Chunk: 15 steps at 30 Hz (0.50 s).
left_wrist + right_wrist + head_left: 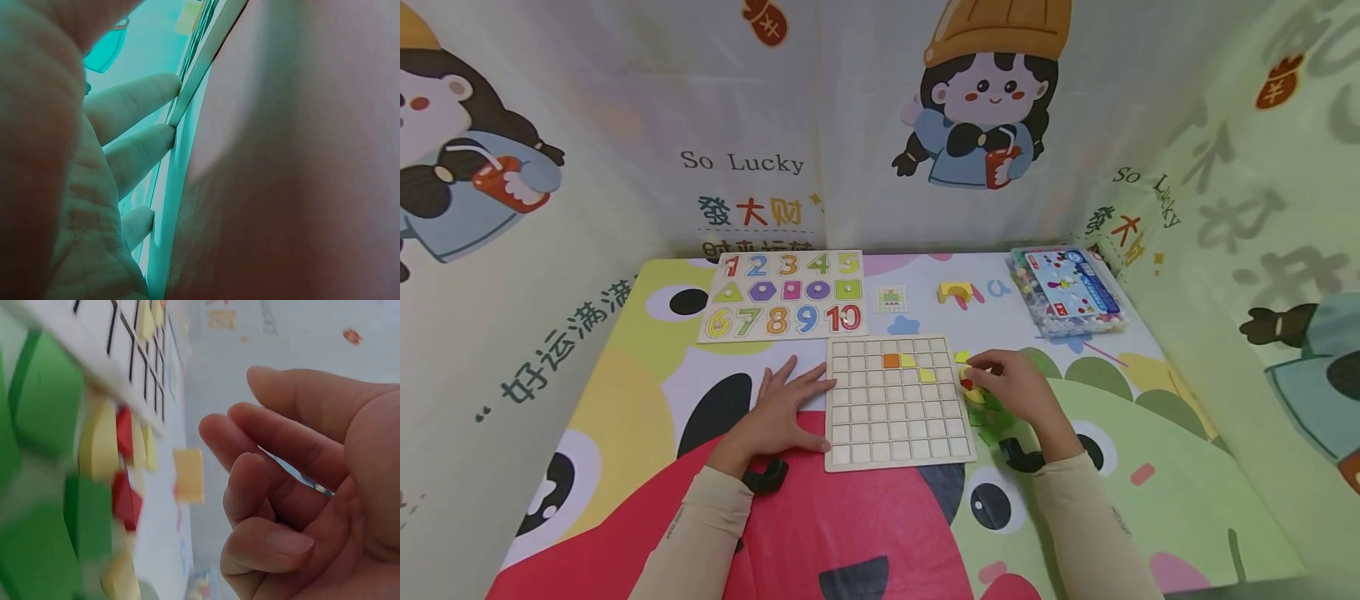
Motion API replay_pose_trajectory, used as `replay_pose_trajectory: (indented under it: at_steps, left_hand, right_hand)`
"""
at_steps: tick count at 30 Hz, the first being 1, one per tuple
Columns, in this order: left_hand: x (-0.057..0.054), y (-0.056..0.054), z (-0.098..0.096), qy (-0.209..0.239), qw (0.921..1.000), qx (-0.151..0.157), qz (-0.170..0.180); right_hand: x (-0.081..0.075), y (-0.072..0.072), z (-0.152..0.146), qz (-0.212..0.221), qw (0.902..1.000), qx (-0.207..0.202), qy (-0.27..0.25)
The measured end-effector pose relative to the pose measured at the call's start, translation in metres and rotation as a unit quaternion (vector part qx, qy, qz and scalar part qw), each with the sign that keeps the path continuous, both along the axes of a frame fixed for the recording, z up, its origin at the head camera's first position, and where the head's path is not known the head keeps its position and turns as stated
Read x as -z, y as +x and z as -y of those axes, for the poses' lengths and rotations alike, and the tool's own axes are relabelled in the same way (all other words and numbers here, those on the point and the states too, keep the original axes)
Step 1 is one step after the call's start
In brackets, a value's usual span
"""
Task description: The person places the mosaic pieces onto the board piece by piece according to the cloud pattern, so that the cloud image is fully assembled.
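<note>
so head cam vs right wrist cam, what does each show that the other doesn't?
Head only: the whole grid board with one orange and two yellow pieces placed, the left hand flat at its left edge, the number puzzle, the plastic box.
Right wrist only: the right hand from the palm side, fingers loosely curled and holding nothing there.
Both: the loose pile of green, yellow and red pieces beside the board's right edge.

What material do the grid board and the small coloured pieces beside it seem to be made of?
The grid board looks like pale unfinished wood: matte, light tan, with thin raised ribs. The coloured pieces look like painted wood or plastic blocks with flat, even colour; the blur leaves this open. The left hand touches the board's edge.
</note>
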<state>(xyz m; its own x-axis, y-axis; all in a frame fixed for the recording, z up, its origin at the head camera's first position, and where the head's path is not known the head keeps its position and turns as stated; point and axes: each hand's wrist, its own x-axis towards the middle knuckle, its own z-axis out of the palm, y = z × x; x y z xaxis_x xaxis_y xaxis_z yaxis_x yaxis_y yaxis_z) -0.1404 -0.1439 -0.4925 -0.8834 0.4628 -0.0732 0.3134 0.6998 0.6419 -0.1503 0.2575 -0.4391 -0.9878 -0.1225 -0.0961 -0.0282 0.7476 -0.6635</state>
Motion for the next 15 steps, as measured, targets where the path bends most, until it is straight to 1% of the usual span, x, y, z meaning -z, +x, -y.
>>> replay_pose_trajectory:
  at_steps: [8, 15]
  left_hand:
    - [0.001, -0.001, 0.001, -0.002, 1.0000, 0.000, 0.003]
    - [0.000, -0.001, 0.001, 0.000, 1.0000, -0.001, 0.001]
  right_hand:
    - [0.001, 0.006, -0.034, -0.034, 0.9992, 0.021, -0.008]
    - [0.002, 0.007, -0.048, -0.043, 0.9987, 0.016, 0.020]
